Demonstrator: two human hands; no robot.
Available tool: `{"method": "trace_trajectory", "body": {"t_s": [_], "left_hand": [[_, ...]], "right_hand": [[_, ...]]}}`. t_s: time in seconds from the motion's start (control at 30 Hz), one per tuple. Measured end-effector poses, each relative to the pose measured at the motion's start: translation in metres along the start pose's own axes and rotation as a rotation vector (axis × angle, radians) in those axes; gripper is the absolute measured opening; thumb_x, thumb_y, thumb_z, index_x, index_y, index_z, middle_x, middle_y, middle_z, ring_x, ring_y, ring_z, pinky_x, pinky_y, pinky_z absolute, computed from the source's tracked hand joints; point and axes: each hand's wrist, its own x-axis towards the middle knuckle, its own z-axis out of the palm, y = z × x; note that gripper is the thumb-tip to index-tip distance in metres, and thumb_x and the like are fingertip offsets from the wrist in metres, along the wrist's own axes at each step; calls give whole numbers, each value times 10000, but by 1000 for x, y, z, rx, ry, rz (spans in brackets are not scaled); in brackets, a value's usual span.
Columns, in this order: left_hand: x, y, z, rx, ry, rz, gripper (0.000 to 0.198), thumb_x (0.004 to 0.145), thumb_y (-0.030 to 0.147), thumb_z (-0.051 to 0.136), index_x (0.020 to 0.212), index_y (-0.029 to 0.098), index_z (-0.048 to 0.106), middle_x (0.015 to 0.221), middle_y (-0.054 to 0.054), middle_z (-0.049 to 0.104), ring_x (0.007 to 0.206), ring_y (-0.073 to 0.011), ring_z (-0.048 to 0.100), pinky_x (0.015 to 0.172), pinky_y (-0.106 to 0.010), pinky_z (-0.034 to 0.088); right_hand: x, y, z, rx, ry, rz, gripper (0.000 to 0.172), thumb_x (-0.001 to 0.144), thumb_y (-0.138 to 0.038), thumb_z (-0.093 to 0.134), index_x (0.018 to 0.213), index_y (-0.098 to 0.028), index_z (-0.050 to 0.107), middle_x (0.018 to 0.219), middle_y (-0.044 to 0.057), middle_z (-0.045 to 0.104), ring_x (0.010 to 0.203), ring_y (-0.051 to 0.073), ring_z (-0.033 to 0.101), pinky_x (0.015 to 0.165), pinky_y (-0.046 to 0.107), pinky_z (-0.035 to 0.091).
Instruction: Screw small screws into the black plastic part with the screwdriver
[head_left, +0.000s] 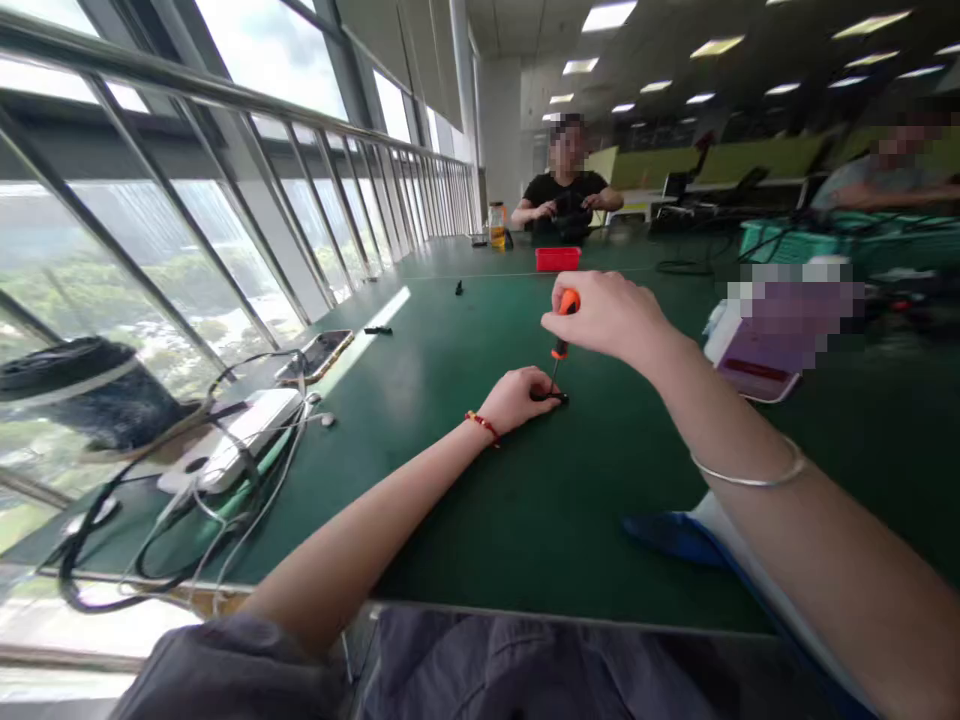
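My right hand (611, 312) is closed round the orange-and-black handle of a screwdriver (560, 349), held almost upright with its shaft pointing down. The tip meets a small black part (555, 397) lying on the green tabletop (465, 510). With fingers closed on that part, my left hand (519, 398) rests on the table and hides some of it. The part's exact kind is too small to make out. Farther up the table are a slim black piece (378, 330) and a tiny black piece (459, 288), both apart from my hands.
On the left lie a white power strip (232, 440) with tangled cables and a phone (319, 356). A red tray (558, 259) and a jar (497, 225) stand farther back, near a seated person. To the right are a purple-screened device (757, 350) and a green basket (787, 240).
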Motion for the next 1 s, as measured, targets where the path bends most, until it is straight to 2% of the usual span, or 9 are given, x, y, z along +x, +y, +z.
{"method": "trace_trajectory", "body": {"t_s": [0.13, 0.3, 0.47, 0.57, 0.63, 0.8, 0.87, 0.93, 1.0], "left_hand": [[1, -2, 1, 6, -1, -8, 143, 710, 197, 656, 638, 149, 543, 800, -26, 673, 681, -114, 598, 638, -222, 481], [1, -4, 2, 6, 7, -5, 112, 704, 200, 660, 666, 151, 567, 794, -25, 671, 698, -124, 608, 647, -229, 486], [1, -4, 1, 3, 8, 4, 125, 700, 201, 657, 656, 150, 552, 801, -30, 672, 691, -124, 596, 656, -236, 480], [1, -2, 0, 13, 8, 3, 148, 698, 198, 657, 634, 151, 532, 806, -30, 679, 662, -114, 570, 645, -236, 468], [1, -1, 0, 19, 7, 3, 160, 697, 196, 658, 623, 152, 523, 814, -28, 685, 645, -108, 551, 638, -236, 460], [1, 0, 0, 10, 7, -5, 189, 695, 189, 659, 608, 155, 494, 806, -28, 682, 661, -111, 571, 649, -235, 467], [1, 0, 0, 6, 7, -5, 191, 694, 188, 659, 610, 155, 490, 804, -29, 681, 672, -115, 579, 656, -236, 471], [1, 0, 0, 5, 7, -4, 185, 694, 186, 658, 614, 155, 494, 805, -27, 680, 671, -113, 580, 652, -233, 469], [1, 0, 0, 9, 9, -5, 178, 696, 189, 656, 615, 154, 501, 807, -26, 680, 657, -107, 571, 639, -229, 464]], "right_hand": [[-1, 0, -4, -12, -12, 15, 341, 807, -475, 430, 712, -227, 644, 689, 58, 621, 686, 210, 566, 600, 301, 355], [0, 0, -4, -19, -15, 11, 254, 751, -422, 507, 861, -245, 652, 789, 52, 651, 721, 219, 577, 617, 309, 369], [-1, 0, -4, -4, -34, 15, 366, 824, -492, 405, 749, -231, 650, 719, 62, 630, 734, 227, 582, 635, 322, 377], [-1, 0, -4, 1, -17, 5, 243, 754, -419, 510, 856, -248, 649, 790, 47, 647, 732, 218, 577, 619, 310, 372], [-1, 0, -3, 11, -22, 5, 260, 725, -419, 539, 895, -252, 643, 813, 44, 650, 717, 215, 573, 605, 305, 367], [-1, 0, -4, 13, -39, -8, 304, 792, -464, 450, 747, -242, 652, 730, 49, 634, 713, 218, 568, 606, 312, 360], [-1, 1, -4, 23, -33, -26, 230, 742, -422, 515, 813, -250, 651, 771, 38, 645, 708, 209, 564, 596, 301, 353], [-1, 0, -3, 44, -38, -35, 263, 699, -420, 558, 886, -254, 640, 801, 31, 650, 689, 198, 559, 582, 290, 347], [-1, 0, -2, 62, -58, -30, 301, 713, -488, 536, 861, -248, 640, 765, 36, 641, 671, 198, 557, 573, 288, 343]]}}
